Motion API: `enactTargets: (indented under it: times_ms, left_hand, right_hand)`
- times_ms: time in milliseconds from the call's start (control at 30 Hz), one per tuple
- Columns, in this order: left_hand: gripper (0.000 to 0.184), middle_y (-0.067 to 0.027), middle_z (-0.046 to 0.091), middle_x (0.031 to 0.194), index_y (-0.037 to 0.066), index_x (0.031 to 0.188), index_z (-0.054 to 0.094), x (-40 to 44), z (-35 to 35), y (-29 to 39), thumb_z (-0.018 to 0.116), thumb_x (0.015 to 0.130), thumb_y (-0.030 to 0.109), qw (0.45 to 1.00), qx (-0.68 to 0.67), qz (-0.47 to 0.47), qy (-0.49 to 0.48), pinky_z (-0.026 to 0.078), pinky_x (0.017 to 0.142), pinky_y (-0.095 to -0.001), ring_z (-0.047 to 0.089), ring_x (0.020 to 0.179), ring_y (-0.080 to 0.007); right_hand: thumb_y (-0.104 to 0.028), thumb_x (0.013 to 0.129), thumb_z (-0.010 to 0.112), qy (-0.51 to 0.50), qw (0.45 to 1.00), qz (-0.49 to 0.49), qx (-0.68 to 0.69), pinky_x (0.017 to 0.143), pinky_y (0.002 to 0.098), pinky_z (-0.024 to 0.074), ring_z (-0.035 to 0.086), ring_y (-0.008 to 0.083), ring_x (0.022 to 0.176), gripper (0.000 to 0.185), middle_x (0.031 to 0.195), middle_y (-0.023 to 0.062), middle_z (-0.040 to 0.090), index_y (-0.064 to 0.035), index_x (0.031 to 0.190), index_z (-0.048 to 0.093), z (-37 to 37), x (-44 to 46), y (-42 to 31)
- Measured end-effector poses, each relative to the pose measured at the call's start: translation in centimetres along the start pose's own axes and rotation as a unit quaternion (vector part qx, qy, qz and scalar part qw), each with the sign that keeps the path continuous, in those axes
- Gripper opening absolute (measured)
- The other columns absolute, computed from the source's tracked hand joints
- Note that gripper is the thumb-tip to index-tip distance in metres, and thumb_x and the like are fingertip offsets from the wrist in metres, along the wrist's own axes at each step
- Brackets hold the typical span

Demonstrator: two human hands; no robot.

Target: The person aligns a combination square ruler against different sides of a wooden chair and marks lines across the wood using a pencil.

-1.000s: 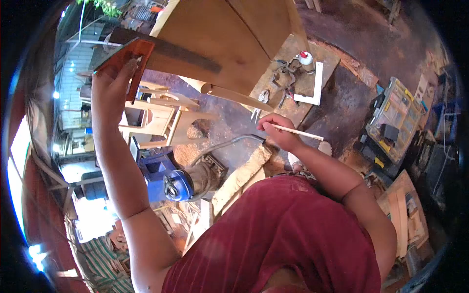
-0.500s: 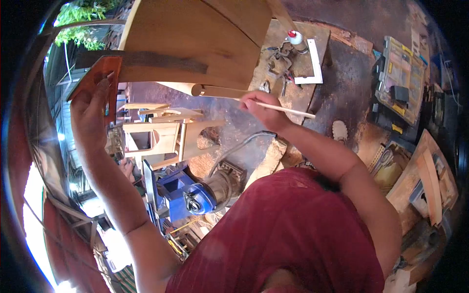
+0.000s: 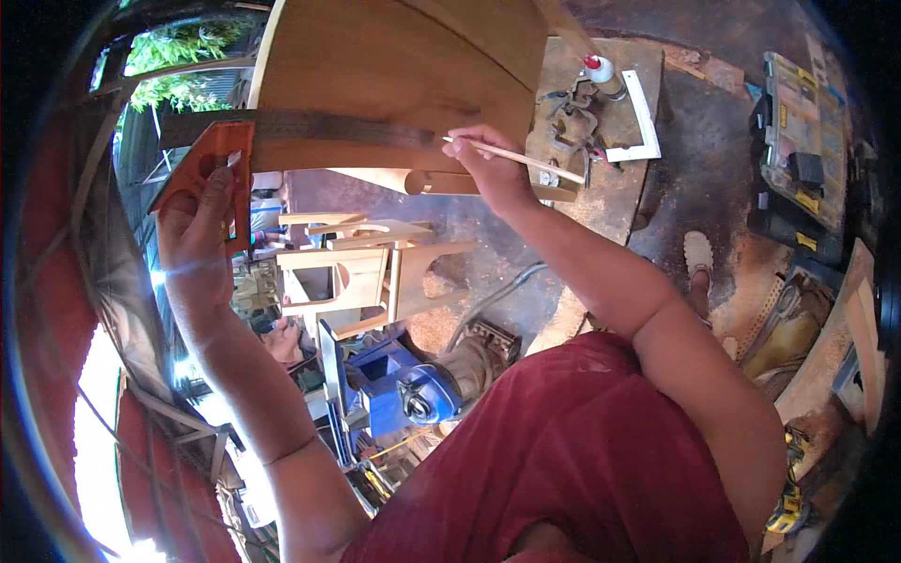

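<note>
In the head view, my left hand [image 3: 202, 211] is closed around the orange handle [image 3: 228, 169] of a square at the left edge of a wooden panel [image 3: 394, 66]. The square's dark metal blade [image 3: 347, 128] lies across the panel's face. My right hand [image 3: 490, 172] pinches a long, light wooden pencil [image 3: 526, 161]. The pencil's tip is close to the blade's far end; I cannot tell whether it touches the wood. A rounded wooden edge piece [image 3: 413, 182] runs along the panel's lower side.
A bench [image 3: 615, 202] on the right carries metal clamps [image 3: 574, 122], a bottle with a red cap [image 3: 603, 75] and a white angle square [image 3: 642, 117]. Below are wooden frames [image 3: 375, 267] and a blue machine [image 3: 427, 394]. An organizer case [image 3: 802, 141] stands at far right.
My right hand has moved up and toward the panel, bringing the pencil tip to the blade's end. The whole view has shifted; my left hand still holds the square at the panel's edge.
</note>
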State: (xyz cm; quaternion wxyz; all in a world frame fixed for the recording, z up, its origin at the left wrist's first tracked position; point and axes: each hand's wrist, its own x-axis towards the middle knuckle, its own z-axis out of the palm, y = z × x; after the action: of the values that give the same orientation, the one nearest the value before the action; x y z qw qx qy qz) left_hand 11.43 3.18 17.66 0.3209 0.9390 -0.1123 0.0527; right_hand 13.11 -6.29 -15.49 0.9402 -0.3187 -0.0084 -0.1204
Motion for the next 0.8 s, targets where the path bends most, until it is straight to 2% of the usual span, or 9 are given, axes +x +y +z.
enactTargets:
  times_ms: [33,267,333,367,433,500,600,733,800]
  left_hand:
    - [0.038,-0.012,0.059,0.115,-0.004,0.122,0.052,-0.1,-0.1,0.0,0.06,0.089,0.014,1.0,0.003,-0.005,-0.008,0.048,0.087,-0.0295,0.059,0.102,-0.0182]
    - [0.036,-0.0132,0.058,0.115,-0.004,0.122,0.052,0.0,0.4,0.5,0.059,0.09,0.012,1.0,0.001,-0.019,0.001,0.05,0.09,-0.0344,0.059,0.102,-0.0193]
    - [0.037,-0.0144,0.057,0.117,-0.004,0.122,0.051,0.1,0.2,0.3,0.058,0.09,0.012,1.0,-0.01,-0.013,-0.014,0.05,0.092,-0.0374,0.059,0.103,-0.0197]
    - [0.037,-0.0144,0.057,0.117,-0.004,0.122,0.051,-0.1,0.4,0.4,0.058,0.09,0.012,1.0,-0.007,-0.019,-0.019,0.05,0.092,-0.0374,0.059,0.103,-0.0197]
    - [0.03,-0.0116,0.062,0.107,-0.004,0.116,0.055,-0.3,0.9,0.8,0.059,0.091,0.01,0.999,-0.017,-0.027,0.011,0.054,0.084,-0.0307,0.064,0.092,-0.0184]
    - [0.03,-0.0123,0.06,0.109,-0.005,0.117,0.054,-0.4,0.6,1.0,0.058,0.091,0.01,0.999,0.006,-0.036,0.009,0.055,0.084,-0.0313,0.063,0.096,-0.0192]
    - [0.027,-0.0125,0.058,0.112,-0.004,0.118,0.053,-0.4,0.9,1.2,0.055,0.091,0.004,0.998,-0.014,-0.051,0.028,0.056,0.086,-0.0386,0.061,0.099,-0.0188]
    - [0.028,-0.0119,0.058,0.112,-0.003,0.118,0.052,-0.3,-0.7,0.2,0.054,0.091,0.003,0.999,0.032,-0.006,0.008,0.057,0.085,-0.0391,0.061,0.098,-0.0178]
    - [0.031,-0.0179,0.058,0.114,-0.008,0.114,0.055,-0.1,-0.9,0.1,0.061,0.087,0.005,0.996,0.079,-0.021,0.046,0.056,0.086,-0.0439,0.061,0.1,-0.0242]
  right_hand:
    - [-0.013,0.093,0.056,0.0,1.0,0.0,0.003,0.082,0.0287,0.0508,0.064,0.0174,0.091,0.019,0.096,0.0125,0.066,0.0015,0.104,0.058,-0.1,0.1,0.2]
    - [-0.015,0.092,0.054,0.034,0.999,-0.023,0.018,0.084,0.0313,0.049,0.064,0.019,0.094,0.017,0.094,0.0142,0.067,-0.0003,0.101,0.057,0.1,0.3,-0.1]
    - [-0.018,0.095,0.053,-0.003,0.999,-0.005,0.035,0.085,0.0298,0.048,0.063,0.0186,0.096,0.021,0.1,0.0108,0.063,-0.0006,0.104,0.057,-0.2,0.2,-0.3]
    - [-0.018,0.095,0.053,0.001,0.999,0.0,0.038,0.085,0.0298,0.048,0.063,0.0186,0.096,0.021,0.1,0.0108,0.063,-0.0006,0.104,0.057,-0.4,0.1,-0.4]
    - [-0.019,0.095,0.052,-0.007,1.0,0.002,0.006,0.086,0.0297,0.0483,0.063,0.0187,0.096,0.021,0.1,0.0102,0.063,0.0001,0.104,0.057,-0.4,0.0,-0.9]
    - [-0.016,0.095,0.052,-0.011,1.0,-0.004,0.012,0.086,0.0284,0.0491,0.063,0.0182,0.096,0.019,0.099,0.0103,0.063,0.0004,0.103,0.057,-0.5,-0.1,-1.1]
    - [-0.011,0.093,0.054,-0.022,0.999,-0.003,0.034,0.085,0.026,0.0508,0.064,0.0171,0.095,0.015,0.096,0.0116,0.064,0.0006,0.101,0.057,-0.6,0.2,-0.4]
    - [-0.011,0.092,0.056,-0.001,0.999,-0.005,0.034,0.083,0.0267,0.0516,0.065,0.0179,0.094,0.014,0.095,0.0121,0.065,0.001,0.099,0.057,-0.5,0.2,0.3]
    - [-0.01,0.09,0.058,-0.001,1.0,-0.002,0.002,0.082,0.0272,0.0523,0.065,0.0186,0.093,0.014,0.095,0.0128,0.065,0.0015,0.097,0.056,-0.4,0.3,0.5]
